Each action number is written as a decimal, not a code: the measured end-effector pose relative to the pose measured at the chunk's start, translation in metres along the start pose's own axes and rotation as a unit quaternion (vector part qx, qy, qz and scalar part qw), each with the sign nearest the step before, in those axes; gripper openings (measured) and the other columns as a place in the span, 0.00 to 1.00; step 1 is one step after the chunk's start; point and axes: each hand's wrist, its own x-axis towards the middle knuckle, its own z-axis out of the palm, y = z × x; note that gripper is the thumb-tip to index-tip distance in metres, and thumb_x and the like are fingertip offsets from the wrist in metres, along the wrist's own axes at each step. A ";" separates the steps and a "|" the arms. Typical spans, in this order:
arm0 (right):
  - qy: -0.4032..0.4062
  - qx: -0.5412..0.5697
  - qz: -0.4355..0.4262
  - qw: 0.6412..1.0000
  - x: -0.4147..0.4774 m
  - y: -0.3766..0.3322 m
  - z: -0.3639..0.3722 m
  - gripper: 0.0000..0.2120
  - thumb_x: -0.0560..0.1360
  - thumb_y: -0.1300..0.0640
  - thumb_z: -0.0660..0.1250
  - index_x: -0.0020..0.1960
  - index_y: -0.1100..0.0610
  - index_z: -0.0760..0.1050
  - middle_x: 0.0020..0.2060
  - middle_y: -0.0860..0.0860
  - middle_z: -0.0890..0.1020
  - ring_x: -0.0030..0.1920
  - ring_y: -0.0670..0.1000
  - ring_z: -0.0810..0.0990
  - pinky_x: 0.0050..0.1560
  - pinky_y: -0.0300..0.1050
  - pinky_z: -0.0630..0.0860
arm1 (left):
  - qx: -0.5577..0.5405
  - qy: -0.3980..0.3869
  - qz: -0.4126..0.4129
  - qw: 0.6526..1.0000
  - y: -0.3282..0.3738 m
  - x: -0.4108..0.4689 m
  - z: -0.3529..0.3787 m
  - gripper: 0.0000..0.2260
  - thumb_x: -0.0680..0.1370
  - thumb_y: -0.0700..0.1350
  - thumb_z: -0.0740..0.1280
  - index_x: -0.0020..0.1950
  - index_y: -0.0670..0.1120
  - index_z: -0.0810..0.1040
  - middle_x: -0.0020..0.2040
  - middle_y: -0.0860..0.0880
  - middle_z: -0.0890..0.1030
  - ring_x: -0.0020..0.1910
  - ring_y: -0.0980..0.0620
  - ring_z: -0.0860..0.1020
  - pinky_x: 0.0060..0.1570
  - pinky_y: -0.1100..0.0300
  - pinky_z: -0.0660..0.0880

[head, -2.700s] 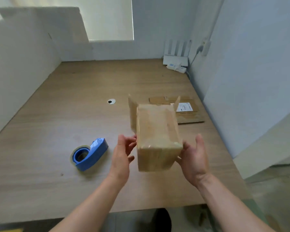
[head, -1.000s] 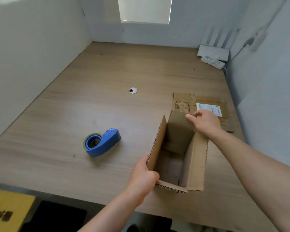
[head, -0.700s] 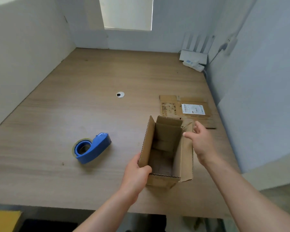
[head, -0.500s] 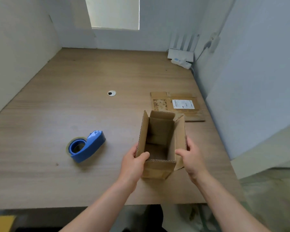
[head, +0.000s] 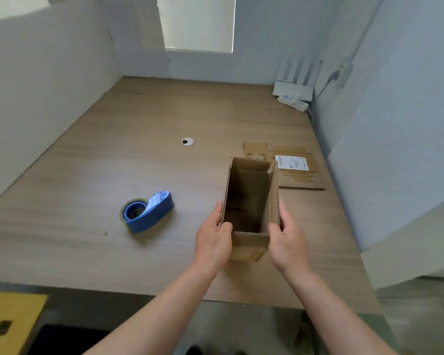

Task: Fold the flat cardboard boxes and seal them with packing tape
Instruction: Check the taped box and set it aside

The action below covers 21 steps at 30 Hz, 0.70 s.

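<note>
Now the box (head: 249, 245) stands with its open top up on the table (head: 113, 162), close to the front edge and right of the middle, its long axis running from the front edge toward the back. The left hand (head: 213, 239) and the right hand (head: 287, 242) hold it from either side at the near end. On each hand the fingers (head: 219, 208) lie almost straight along the outside of a long wall, and the thumb hooks over the rim, so each hand pinches its wall. All four top flaps stand upright, so closing them looks like the next step. The long flaps are the ones under the hands and would fold inward across the short width. The tape dispenser (head: 149, 212) lies to the left of the box, apart from it and nearer the left hand. A flat cardboard sheet (head: 300, 179) with a white label lies behind the box toward the right edge. A round cable hole (head: 187, 141) sits mid-table, and a white router (head: 292, 89) stands in the back right corner. Pale walls close the table in on three sides.
</note>
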 end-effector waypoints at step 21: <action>-0.238 -0.106 -0.338 0.905 -0.042 -0.084 0.046 0.32 0.74 0.59 0.51 0.78 0.55 0.63 0.78 0.54 0.62 0.78 0.48 0.58 0.67 0.20 0.44 | 0.277 0.322 0.039 0.904 0.025 -0.132 -0.075 0.26 0.81 0.37 0.54 0.79 0.49 0.61 0.81 0.48 0.57 0.78 0.51 0.58 0.70 0.66 0.52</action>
